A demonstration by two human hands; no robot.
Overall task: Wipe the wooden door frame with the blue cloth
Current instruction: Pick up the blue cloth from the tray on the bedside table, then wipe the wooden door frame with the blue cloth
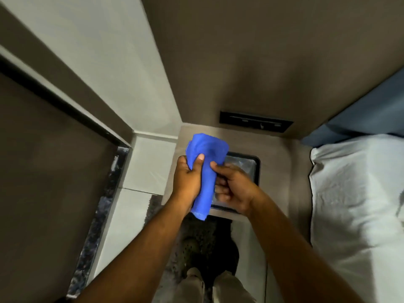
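Observation:
A blue cloth (205,169), bunched into a long roll, hangs in front of me at the centre of the head view. My left hand (189,176) grips its middle, thumb pressed on the front. My right hand (232,189) pinches the cloth's right side with curled fingers. The wooden door frame (65,92) runs diagonally along the left, a dark strip edging a brown door panel (43,171). Both hands are well to the right of the frame and do not touch it.
A brown bedside unit (282,176) with a dark recessed tray (251,169) sits under my hands. A black switch panel (255,123) is on the brown wall behind. A white pillow and bed (358,204) fill the right. A dark rug (205,239) and my legs are below.

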